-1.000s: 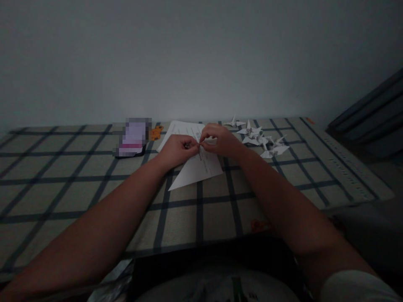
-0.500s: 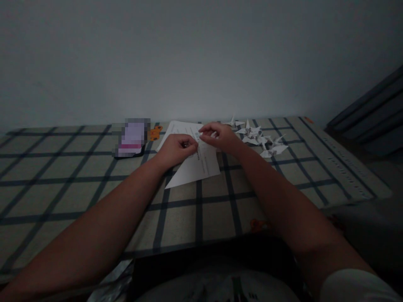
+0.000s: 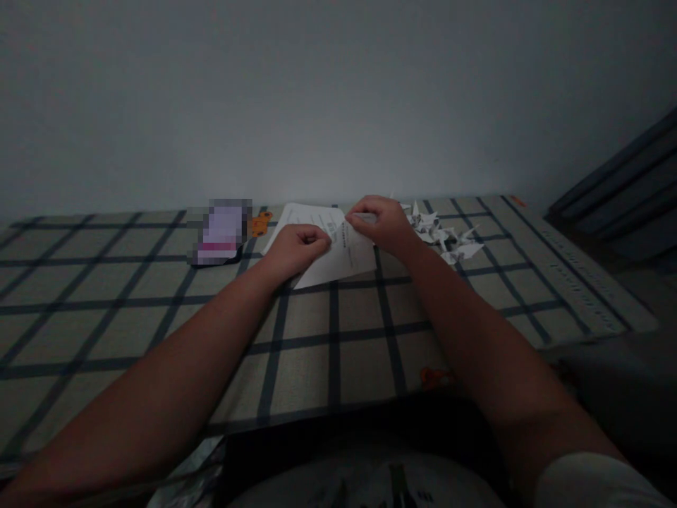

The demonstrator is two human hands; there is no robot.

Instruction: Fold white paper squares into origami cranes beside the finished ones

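Note:
A printed white sheet of paper (image 3: 338, 264) is held between my two hands, its lower edge slanting over the cloth. My left hand (image 3: 299, 247) pinches its left edge between thumb and curled fingers. At the sheet's upper right, my right hand (image 3: 381, 222) grips a corner with thumb and fingertips. More printed paper (image 3: 304, 214) lies flat behind my left hand. Folded white paper cranes (image 3: 449, 243) sit in a cluster just right of my right hand, which partly hides them.
A checked tablecloth (image 3: 159, 296) covers the table, which meets a plain wall (image 3: 338, 99). To the left lies a phone (image 3: 219, 233) with a blurred screen, near an orange printed figure (image 3: 261, 224). A dark slatted object (image 3: 624, 183) stands at the far right.
My right hand has moved a little right and up, its fingers now closed on the paper's corner. The sheet's lower edge has risen and shifted right. My left hand stays nearly in place.

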